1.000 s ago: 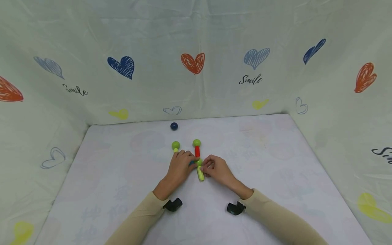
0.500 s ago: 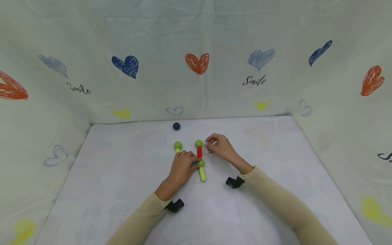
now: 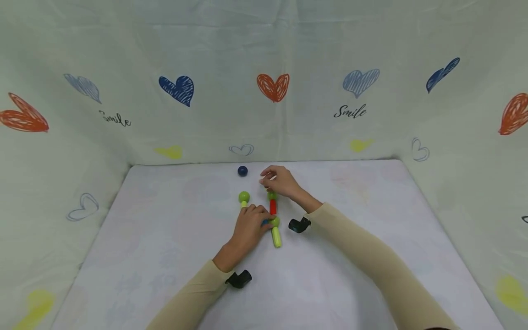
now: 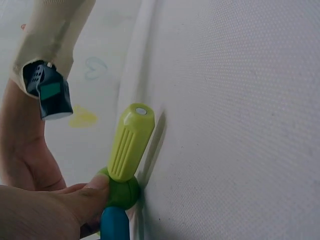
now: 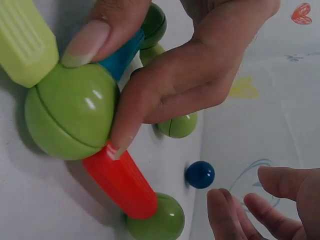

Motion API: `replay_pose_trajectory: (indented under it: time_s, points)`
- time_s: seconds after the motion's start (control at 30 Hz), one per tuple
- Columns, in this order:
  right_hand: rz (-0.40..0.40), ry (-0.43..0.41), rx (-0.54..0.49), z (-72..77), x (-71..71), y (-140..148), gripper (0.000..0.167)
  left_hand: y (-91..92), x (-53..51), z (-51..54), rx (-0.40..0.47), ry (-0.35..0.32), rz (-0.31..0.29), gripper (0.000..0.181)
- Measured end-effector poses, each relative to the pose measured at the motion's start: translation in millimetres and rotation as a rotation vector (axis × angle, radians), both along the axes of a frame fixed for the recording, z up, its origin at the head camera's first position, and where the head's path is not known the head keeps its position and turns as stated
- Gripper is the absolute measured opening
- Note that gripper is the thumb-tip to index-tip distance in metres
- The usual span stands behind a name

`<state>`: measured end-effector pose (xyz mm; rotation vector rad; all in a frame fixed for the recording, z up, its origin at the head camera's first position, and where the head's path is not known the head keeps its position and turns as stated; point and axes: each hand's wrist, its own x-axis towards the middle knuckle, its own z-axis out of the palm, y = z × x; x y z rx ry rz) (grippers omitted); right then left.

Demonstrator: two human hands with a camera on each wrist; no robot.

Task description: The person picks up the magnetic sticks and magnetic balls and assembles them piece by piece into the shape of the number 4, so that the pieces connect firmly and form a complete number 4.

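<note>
With thumb and index finger, my left hand (image 3: 249, 228) pinches a light green ball (image 5: 72, 110) that joins several magnetic building rods. A yellow-green rod (image 4: 131, 142) sticks out on the near side, a red rod (image 3: 273, 207) on the far side, and a blue rod (image 4: 115, 223) runs under the hand. Another green ball (image 5: 162, 220) caps the red rod's far end. My right hand (image 3: 282, 181) hovers above that ball, fingers loosely bent, holding nothing. To its left lies a dark blue ball (image 3: 242, 171), apart from the rest.
Beyond my left hand, another green ball (image 3: 244, 197) tops a yellow-green rod, partly hidden by the fingers. A white cloth covers the table (image 3: 165, 256). Printed curtains (image 3: 214, 114) stand along its back and sides. Small black cameras (image 3: 299, 225) sit at both wrists.
My right hand has left the near yellow-green rod and moved away from me, then leftward toward the dark blue ball. The left hand keeps its pinch on the green ball.
</note>
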<state>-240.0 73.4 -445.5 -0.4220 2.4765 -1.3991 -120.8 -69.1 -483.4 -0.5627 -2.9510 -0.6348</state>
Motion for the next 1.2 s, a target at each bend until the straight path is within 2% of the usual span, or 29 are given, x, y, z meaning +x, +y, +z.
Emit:
replay_pose_trajectory:
  time_s: [0.17,0.4,0.57,0.77,1.0,1.2]
  points:
    - [0.012,-0.016,0.004,-2.2,-9.8,-15,0.031,0.5,0.3,1.1,-0.003,-0.015,0.002,0.023]
    - [-0.025,-0.021,0.014,-6.8,-24.2,-32,0.038,-0.3,0.3,0.2,0.012,-0.025,-0.002,0.021]
    - [-0.038,-0.014,0.074,-9.6,-33.1,-42,0.045,-0.8,-0.6,-0.5,0.01,-0.021,-0.005,0.018]
    - [-0.016,-0.005,0.165,-9.1,-42.5,-51,0.048,-1.2,-1.5,-2.5,0.033,-0.011,-0.007,0.018]
    - [0.05,-0.043,0.21,-6.3,-50.2,-60,0.05,-1.1,-0.1,-2.7,0.037,0.002,-0.011,0.019]
    - [0.063,-0.049,0.256,-5.7,-53.5,-68,0.05,-1.5,0.7,-3.4,0.025,0.001,-0.007,0.022]
